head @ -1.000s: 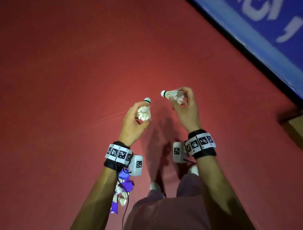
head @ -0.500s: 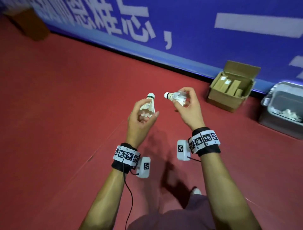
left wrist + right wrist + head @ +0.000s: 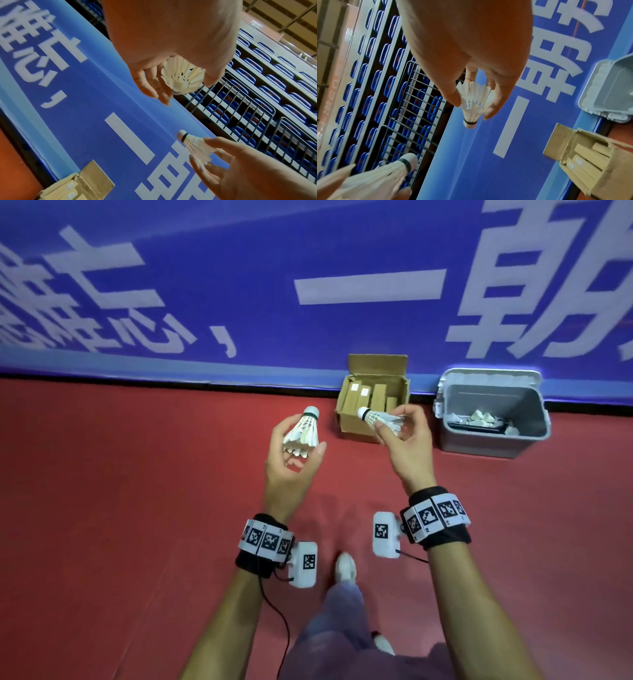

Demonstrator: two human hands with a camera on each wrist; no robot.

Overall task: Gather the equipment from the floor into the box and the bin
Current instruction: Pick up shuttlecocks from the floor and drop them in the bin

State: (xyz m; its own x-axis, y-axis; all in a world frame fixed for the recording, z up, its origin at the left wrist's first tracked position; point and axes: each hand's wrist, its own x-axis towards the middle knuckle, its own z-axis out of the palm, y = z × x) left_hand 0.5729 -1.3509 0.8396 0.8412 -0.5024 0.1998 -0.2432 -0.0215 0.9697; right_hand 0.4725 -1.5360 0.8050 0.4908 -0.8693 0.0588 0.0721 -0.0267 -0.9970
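My left hand (image 3: 291,460) holds a white feather shuttlecock (image 3: 303,433) by its skirt, cork up; the left wrist view shows the same shuttlecock (image 3: 183,77) between thumb and fingers. My right hand (image 3: 406,446) pinches a second shuttlecock (image 3: 380,419) with its cork pointing left, also seen in the right wrist view as a shuttlecock (image 3: 473,104) with a black band. Both hands are raised over the red floor. An open cardboard box (image 3: 356,426) with tan tubes stands by the wall, behind the right hand. A grey bin (image 3: 493,440) with white shuttlecocks inside sits to its right.
A blue banner wall (image 3: 274,285) with white characters runs along the far edge of the red floor (image 3: 137,491). My leg and white shoe (image 3: 344,568) are below between my forearms. Blue stadium seats (image 3: 274,94) and a metal railing rise behind the banner.
The view has swung from bare floor round to the wall, and the box and bin have come closer and centred. Both hands keep their shuttlecocks and have spread slightly apart.
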